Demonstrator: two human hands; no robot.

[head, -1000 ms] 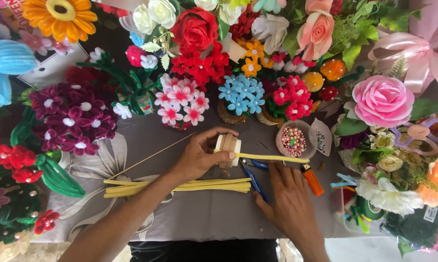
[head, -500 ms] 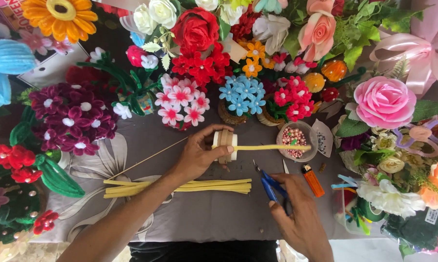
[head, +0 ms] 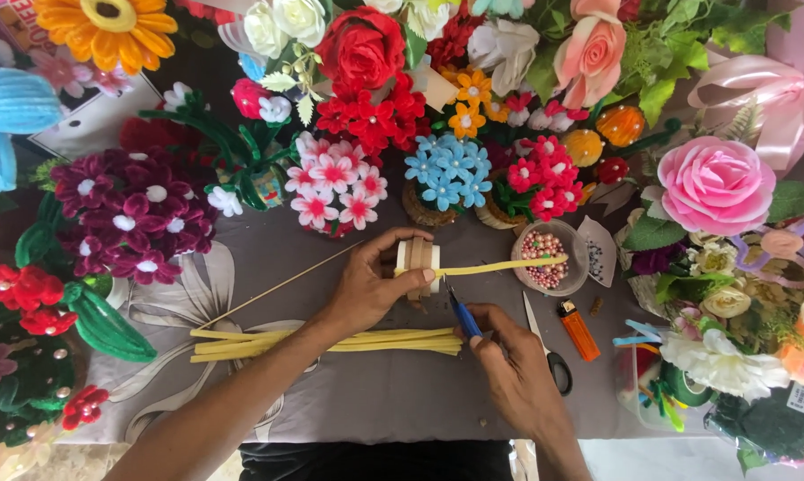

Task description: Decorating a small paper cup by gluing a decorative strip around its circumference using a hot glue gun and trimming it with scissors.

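The left hand [head: 366, 289] is closed around a small cream-and-tan wrapped block [head: 418, 265] with a yellow chenille stem [head: 500, 264] running out of it to the right, over a small bowl of pink beads [head: 544, 258]. The right hand [head: 509, 356] now grips a blue-handled tool [head: 462, 316], its tip brought up just under the block; a second ago that hand lay flat on the bench [head: 375, 401] lower down, reaching among the tools, so it has picked the tool up and carried it to the work. The block has stayed put in the left hand, lifted only slightly. A bundle of yellow stems [head: 331, 343] lies on the grey cloth beneath both wrists, with scissors [head: 549, 352] and an orange lighter [head: 580, 330] just to the right. Handmade flowers crowd round the bench, a pink rose [head: 714, 183] among them.
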